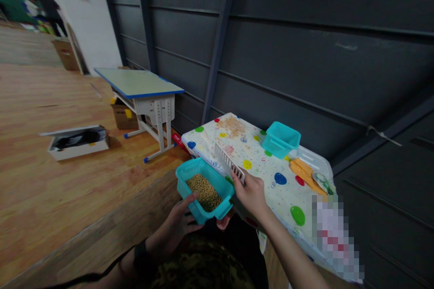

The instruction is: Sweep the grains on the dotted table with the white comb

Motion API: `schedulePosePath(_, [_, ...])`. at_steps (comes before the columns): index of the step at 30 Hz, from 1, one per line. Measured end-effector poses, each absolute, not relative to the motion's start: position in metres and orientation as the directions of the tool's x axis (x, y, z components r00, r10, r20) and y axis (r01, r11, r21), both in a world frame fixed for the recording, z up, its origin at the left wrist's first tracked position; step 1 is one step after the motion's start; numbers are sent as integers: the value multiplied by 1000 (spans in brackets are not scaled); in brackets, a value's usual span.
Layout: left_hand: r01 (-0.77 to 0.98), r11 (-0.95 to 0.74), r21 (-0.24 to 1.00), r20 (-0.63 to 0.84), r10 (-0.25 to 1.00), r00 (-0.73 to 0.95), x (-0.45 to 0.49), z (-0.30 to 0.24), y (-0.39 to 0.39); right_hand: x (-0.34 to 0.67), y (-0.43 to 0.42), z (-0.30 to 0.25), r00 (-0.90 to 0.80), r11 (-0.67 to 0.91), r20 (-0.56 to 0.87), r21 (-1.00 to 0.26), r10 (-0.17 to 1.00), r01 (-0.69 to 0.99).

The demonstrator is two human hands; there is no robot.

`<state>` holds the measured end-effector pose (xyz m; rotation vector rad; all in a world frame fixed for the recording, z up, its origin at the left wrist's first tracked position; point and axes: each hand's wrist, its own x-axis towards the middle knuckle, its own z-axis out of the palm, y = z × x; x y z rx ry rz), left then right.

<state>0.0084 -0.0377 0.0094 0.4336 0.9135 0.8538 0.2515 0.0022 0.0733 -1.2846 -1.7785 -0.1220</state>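
My left hand [181, 222] grips a teal plastic bin [190, 179] from below, thumb over its near rim. The bin holds a layer of small tan beans [204, 191] and sits just off the table's near-left edge. My right hand [251, 193] is closed on the end of a white slotted plastic piece [228, 162], which lies along the table edge next to the bin. The table [271, 172] wears a white cloth with coloured dots. A loose pile of pale grains [232, 126] lies at its far end.
A second, empty teal bin [281, 139] stands tilted at the table's far right. Beside it lie orange cloths [304, 173] on a white tray [315, 158]. A dark panelled wall runs behind. A blue-edged desk [139, 83] and an open box [77, 142] stand on the wooden floor to the left.
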Motion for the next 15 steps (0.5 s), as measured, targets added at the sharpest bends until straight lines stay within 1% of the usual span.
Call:
schedulePosePath(4, [-463, 600, 653, -497, 800, 336, 8, 11, -38, 259, -5, 70, -55, 503, 716, -432, 696, 749])
schedulePosePath(7, [-453, 610, 650, -521, 792, 319, 9, 10, -37, 265, -8, 69, -12, 497, 749, -428, 662, 755])
schedulePosePath(11, [-451, 613, 648, -526, 789, 317, 11, 8, -36, 274, -6, 73, 126, 392, 780, -438, 613, 809])
schedulePosePath(13, [-448, 609, 654, -523, 793, 313, 10, 7, -36, 279, -3, 76, 209, 320, 764, -479, 611, 817])
schedulePosePath(15, [-450, 602, 659, -513, 798, 316, 9, 6, -37, 284, 0, 80, 276, 267, 721, -541, 636, 797])
